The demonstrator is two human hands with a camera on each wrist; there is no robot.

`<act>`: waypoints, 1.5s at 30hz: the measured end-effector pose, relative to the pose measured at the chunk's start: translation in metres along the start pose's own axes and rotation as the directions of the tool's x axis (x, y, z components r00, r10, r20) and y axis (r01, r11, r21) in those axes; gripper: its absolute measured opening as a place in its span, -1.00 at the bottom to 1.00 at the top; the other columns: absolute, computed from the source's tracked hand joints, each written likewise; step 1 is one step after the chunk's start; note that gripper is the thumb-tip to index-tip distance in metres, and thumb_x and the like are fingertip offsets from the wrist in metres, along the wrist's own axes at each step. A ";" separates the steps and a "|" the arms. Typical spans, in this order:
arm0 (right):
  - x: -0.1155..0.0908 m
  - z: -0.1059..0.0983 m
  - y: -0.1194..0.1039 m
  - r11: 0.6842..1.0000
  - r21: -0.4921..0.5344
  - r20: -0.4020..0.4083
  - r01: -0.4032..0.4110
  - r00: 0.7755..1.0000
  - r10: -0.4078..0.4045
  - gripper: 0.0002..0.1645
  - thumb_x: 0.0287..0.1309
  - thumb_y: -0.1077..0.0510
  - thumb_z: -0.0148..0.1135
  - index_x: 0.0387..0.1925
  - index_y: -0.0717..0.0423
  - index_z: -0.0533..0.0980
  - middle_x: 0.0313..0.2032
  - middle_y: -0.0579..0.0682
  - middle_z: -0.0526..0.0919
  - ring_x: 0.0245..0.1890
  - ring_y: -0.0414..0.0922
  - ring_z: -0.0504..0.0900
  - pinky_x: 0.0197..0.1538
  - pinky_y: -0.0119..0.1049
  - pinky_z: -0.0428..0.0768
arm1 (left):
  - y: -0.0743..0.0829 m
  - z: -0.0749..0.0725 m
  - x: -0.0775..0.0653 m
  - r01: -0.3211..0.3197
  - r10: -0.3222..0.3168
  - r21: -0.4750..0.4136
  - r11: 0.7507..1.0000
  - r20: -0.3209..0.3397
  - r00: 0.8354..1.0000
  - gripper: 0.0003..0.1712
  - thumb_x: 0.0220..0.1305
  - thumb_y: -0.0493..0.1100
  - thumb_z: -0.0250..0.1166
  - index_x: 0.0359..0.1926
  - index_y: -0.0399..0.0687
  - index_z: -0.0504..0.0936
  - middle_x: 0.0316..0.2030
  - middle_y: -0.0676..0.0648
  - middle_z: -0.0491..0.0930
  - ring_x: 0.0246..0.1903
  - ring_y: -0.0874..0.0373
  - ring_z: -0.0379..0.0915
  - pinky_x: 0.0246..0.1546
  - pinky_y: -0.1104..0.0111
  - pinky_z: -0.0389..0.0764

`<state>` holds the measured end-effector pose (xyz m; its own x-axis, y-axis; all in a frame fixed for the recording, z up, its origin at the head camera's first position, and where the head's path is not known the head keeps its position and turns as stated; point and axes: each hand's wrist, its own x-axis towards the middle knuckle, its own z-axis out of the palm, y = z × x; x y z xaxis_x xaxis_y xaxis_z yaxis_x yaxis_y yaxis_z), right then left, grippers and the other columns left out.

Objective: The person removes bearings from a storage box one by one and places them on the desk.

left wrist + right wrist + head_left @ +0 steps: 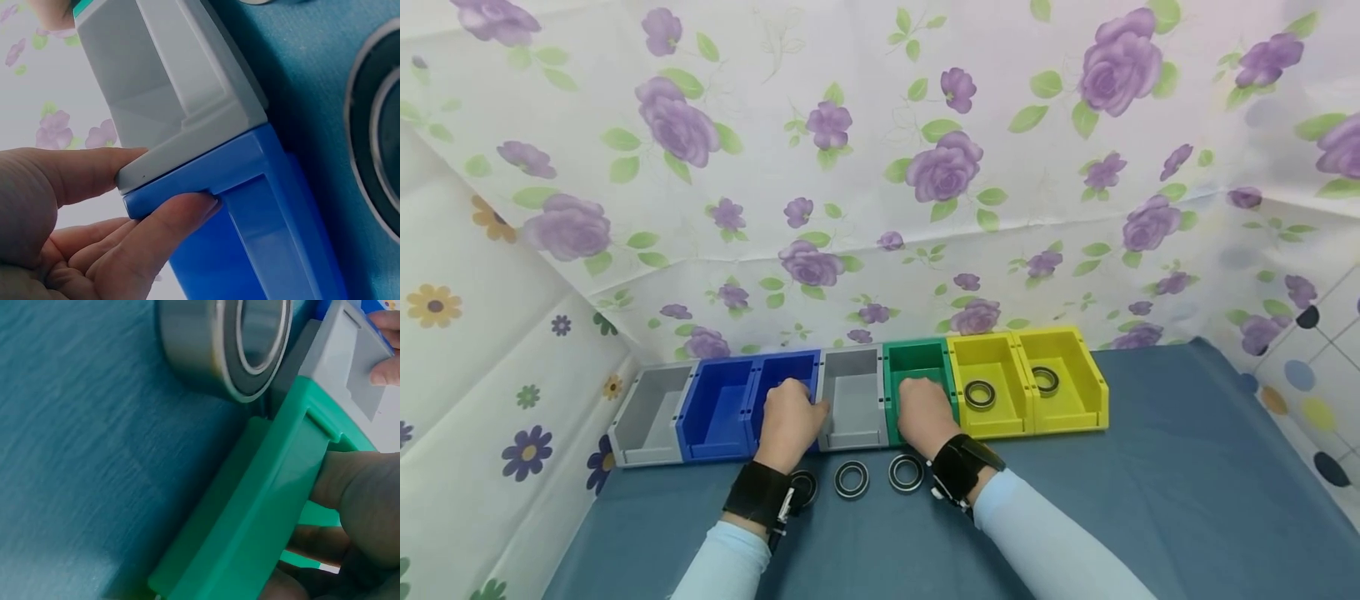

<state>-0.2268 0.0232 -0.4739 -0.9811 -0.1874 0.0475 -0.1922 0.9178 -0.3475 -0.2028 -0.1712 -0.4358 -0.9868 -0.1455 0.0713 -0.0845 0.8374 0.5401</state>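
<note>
A row of small plastic bins stands against the back wall. My left hand (790, 421) pinches the adjoining side walls of a blue bin (250, 206) and the middle grey bin (187, 56), one digit on each side of the seam. My right hand (925, 412) reaches into the green bin (250, 506), its fingertips hidden behind the front lip, so I cannot tell whether they hold something. In front of the bins lie three ring-shaped ball bearings: one (806, 488) partly behind my left wrist, a middle one (851, 495), and one (892, 475) close to my right wrist.
Two yellow bins (1052, 423) end the row at the right, with a bearing (968, 394) in one and another bearing (1051, 388) in the other. Another blue bin (718, 408) and a grey bin (651, 412) stand at the left. Blue cloth (1195, 483) covers the table.
</note>
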 end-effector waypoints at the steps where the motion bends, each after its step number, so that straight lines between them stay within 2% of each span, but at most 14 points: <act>1: 0.000 0.000 0.000 1.000 -0.013 0.000 0.006 1.000 -0.006 -0.85 -0.08 0.28 0.27 -0.59 0.04 0.46 -0.63 -0.12 0.47 -0.60 -0.19 0.44 -0.51 -0.30 0.44 | 0.000 0.000 0.000 -0.001 0.001 -0.003 1.000 0.000 1.000 -0.46 0.07 -0.17 0.33 -0.81 -0.03 0.17 -0.76 0.10 -0.03 -0.80 0.23 -0.06 -0.83 0.42 0.06; 7: -0.002 0.002 0.002 0.998 -0.060 -0.014 0.029 0.999 -0.030 -0.75 -0.10 0.04 0.42 -0.61 -0.03 0.47 -0.62 -0.18 0.48 -0.46 -0.10 0.46 -0.30 -0.22 0.44 | -0.004 0.000 0.001 0.000 0.000 -0.010 1.000 -0.010 1.000 -0.45 0.06 -0.16 0.35 -0.82 -0.03 0.16 -0.77 0.11 -0.03 -0.80 0.23 -0.08 -0.83 0.41 0.04; 13: -0.006 -0.001 0.011 0.994 -0.053 -0.077 0.090 0.993 -0.094 -0.65 -0.11 -0.01 0.41 -0.70 -0.06 0.39 -0.67 -0.20 0.39 -0.43 -0.09 0.45 -0.17 -0.19 0.41 | -0.005 0.004 0.001 0.006 -0.006 -0.012 1.000 -0.020 1.000 -0.45 0.07 -0.13 0.35 -0.84 -0.04 0.20 -0.79 0.12 0.00 -0.82 0.23 -0.04 -0.83 0.41 0.07; 15: -0.010 -0.004 0.015 0.995 -0.018 -0.110 0.102 0.989 -0.103 -0.65 -0.15 -0.01 0.42 -0.68 -0.07 0.38 -0.67 -0.21 0.36 -0.46 -0.13 0.42 -0.22 -0.23 0.40 | -0.005 0.005 0.001 0.016 -0.016 -0.022 1.000 -0.015 1.000 -0.45 0.08 -0.13 0.35 -0.83 -0.04 0.20 -0.80 0.11 0.01 -0.82 0.23 -0.04 -0.83 0.41 0.08; 18: -0.018 -0.013 0.020 0.989 0.080 -0.169 0.126 0.979 -0.111 -0.74 -0.19 0.01 0.42 -0.54 -0.02 0.48 -0.60 -0.20 0.43 -0.49 -0.19 0.40 -0.33 -0.30 0.41 | -0.004 0.005 0.000 0.030 -0.030 -0.029 0.999 -0.009 0.999 -0.46 0.08 -0.12 0.34 -0.82 -0.05 0.21 -0.79 0.10 0.02 -0.83 0.22 -0.03 -0.83 0.41 0.08; 20: -0.025 -0.019 0.024 0.980 0.142 -0.201 0.142 0.973 -0.112 -0.72 -0.18 0.02 0.42 -0.40 0.04 0.56 -0.51 -0.17 0.52 -0.48 -0.24 0.40 -0.40 -0.37 0.40 | -0.003 0.005 0.000 0.038 -0.038 -0.028 0.999 -0.002 0.999 -0.47 0.09 -0.11 0.34 -0.82 -0.05 0.22 -0.79 0.09 0.03 -0.83 0.21 -0.01 -0.83 0.42 0.09; 23: -0.036 -0.028 0.029 0.967 0.195 -0.247 0.166 0.962 -0.115 -0.53 -0.19 0.01 0.40 -0.17 0.12 0.60 -0.32 -0.08 0.61 -0.35 -0.24 0.47 -0.32 -0.38 0.46 | -0.003 0.004 -0.001 0.031 -0.031 -0.033 0.999 0.003 1.000 -0.47 0.10 -0.12 0.33 -0.82 -0.05 0.21 -0.80 0.09 0.03 -0.83 0.21 0.00 -0.83 0.42 0.10; 27: -0.053 -0.035 0.036 0.963 0.194 -0.291 0.189 0.948 -0.128 -0.44 -0.22 -0.03 0.40 -0.09 0.11 0.59 -0.24 -0.06 0.62 -0.24 -0.18 0.49 -0.24 -0.34 0.48 | -0.003 0.003 -0.001 0.019 -0.018 -0.037 0.999 0.005 1.000 -0.47 0.10 -0.12 0.33 -0.81 -0.05 0.21 -0.80 0.09 0.03 -0.83 0.21 0.00 -0.83 0.42 0.09; 32: -0.071 -0.039 0.044 0.957 0.165 -0.303 0.239 0.936 -0.181 -0.44 -0.25 -0.06 0.41 -0.12 0.07 0.61 -0.27 -0.10 0.62 -0.28 -0.20 0.47 -0.28 -0.40 0.47 | -0.002 0.002 -0.001 0.016 -0.016 -0.033 0.999 0.007 1.000 -0.49 0.10 -0.12 0.33 -0.82 -0.06 0.26 -0.81 0.10 0.05 -0.83 0.21 0.02 -0.83 0.42 0.09; 37: -0.085 -0.038 0.049 0.958 0.142 -0.282 0.250 0.938 -0.203 -0.42 -0.29 -0.09 0.43 -0.13 0.06 0.61 -0.21 -0.10 0.62 -0.19 -0.19 0.51 -0.19 -0.39 0.48 | -0.001 0.001 -0.001 0.013 -0.013 -0.034 0.999 0.003 1.000 -0.48 0.09 -0.13 0.33 -0.82 -0.07 0.25 -0.81 0.10 0.05 -0.84 0.21 0.02 -0.84 0.42 0.09; 40: -0.092 -0.036 0.051 0.957 0.128 -0.272 0.262 0.937 -0.220 -0.40 -0.30 -0.09 0.44 -0.12 0.05 0.61 -0.20 -0.10 0.62 -0.15 -0.19 0.52 -0.15 -0.38 0.49 | -0.001 0.000 -0.001 0.015 -0.015 -0.032 0.999 0.000 1.000 -0.48 0.09 -0.12 0.33 -0.83 -0.07 0.25 -0.81 0.09 0.06 -0.84 0.20 0.04 -0.84 0.42 0.10; 45: -0.098 -0.031 0.055 0.950 0.109 -0.263 0.293 0.930 -0.256 -0.41 -0.32 -0.08 0.46 -0.14 0.06 0.61 -0.22 -0.11 0.63 -0.19 -0.23 0.52 -0.20 -0.43 0.49 | -0.001 0.000 -0.001 0.019 -0.019 -0.025 1.000 0.003 1.000 -0.49 0.10 -0.12 0.33 -0.83 -0.07 0.28 -0.81 0.09 0.06 -0.83 0.20 0.04 -0.83 0.42 0.11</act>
<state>-0.1423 0.1026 -0.4687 -0.8689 -0.3174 0.3799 -0.4675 0.7787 -0.4185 -0.2015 -0.1720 -0.4370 -0.9854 -0.1599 0.0582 -0.1000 0.8211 0.5619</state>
